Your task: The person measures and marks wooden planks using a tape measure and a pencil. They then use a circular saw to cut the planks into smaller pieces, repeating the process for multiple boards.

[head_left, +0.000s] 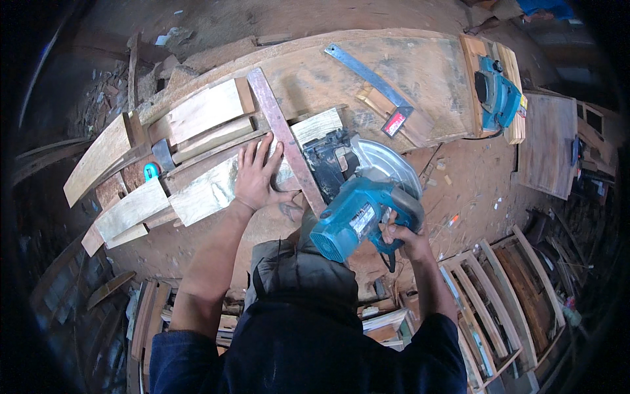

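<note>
My right hand is wrapped round the rear handle of a teal circular saw. The saw's base rests at the end of a pale board, against a straight reddish-brown bar that lies slantwise across the board. My left hand lies flat with fingers spread on the board, its fingertips beside the bar. The saw's silver guard hides the blade. A short end of the board shows beyond the bar.
A metal try square lies on the workbench. A teal power planer stands at its right end. Several cut boards and a small cyan tape measure are on the left. Wooden frames stand at lower right.
</note>
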Demonstrator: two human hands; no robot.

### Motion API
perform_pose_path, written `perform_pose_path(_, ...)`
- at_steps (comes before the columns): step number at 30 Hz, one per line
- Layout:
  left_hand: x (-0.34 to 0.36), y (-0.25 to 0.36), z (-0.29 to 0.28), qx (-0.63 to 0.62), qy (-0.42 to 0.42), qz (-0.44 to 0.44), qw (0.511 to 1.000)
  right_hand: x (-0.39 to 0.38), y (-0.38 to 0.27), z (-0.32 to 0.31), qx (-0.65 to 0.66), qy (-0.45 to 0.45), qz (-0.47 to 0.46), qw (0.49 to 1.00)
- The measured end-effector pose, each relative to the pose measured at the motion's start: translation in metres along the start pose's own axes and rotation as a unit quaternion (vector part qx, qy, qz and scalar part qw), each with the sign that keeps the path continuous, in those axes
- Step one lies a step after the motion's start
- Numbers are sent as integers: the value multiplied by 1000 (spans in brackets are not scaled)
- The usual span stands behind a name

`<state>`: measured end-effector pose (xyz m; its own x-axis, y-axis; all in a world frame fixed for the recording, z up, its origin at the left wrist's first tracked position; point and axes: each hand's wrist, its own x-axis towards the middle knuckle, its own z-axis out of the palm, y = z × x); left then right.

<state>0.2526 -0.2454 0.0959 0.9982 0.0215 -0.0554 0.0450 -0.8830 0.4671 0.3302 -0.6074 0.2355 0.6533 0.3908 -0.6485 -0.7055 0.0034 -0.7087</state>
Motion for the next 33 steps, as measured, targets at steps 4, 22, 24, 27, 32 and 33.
perform_pose_path(4, 1, 1, 1, 10, 10, 0, 1000, -5, 6, 0, 10, 33, 0, 999)
perform_pose_path(22, 2, -2, 4, 8, 39, 28, 999, 9, -3, 8, 8, 8, -24, 1000)
perform_pose_path(24, 1, -1, 5, 18, 36, 22, 999, 11, -4, 8, -1, 5, -29, 1000)
perform_pose_path(27, 1, -2, 5, 11, 37, 24, 999, 13, -5, 9, -7, 0, -36, 999)
perform_pose_path(32, 3, -2, 4, 9, 27, 25, 999, 15, -7, 12, -4, 9, -30, 1000)
perform_pose_path(33, 4, -2, 4, 7, 30, 25, 999, 16, -7, 13, -2, 12, -27, 1000)
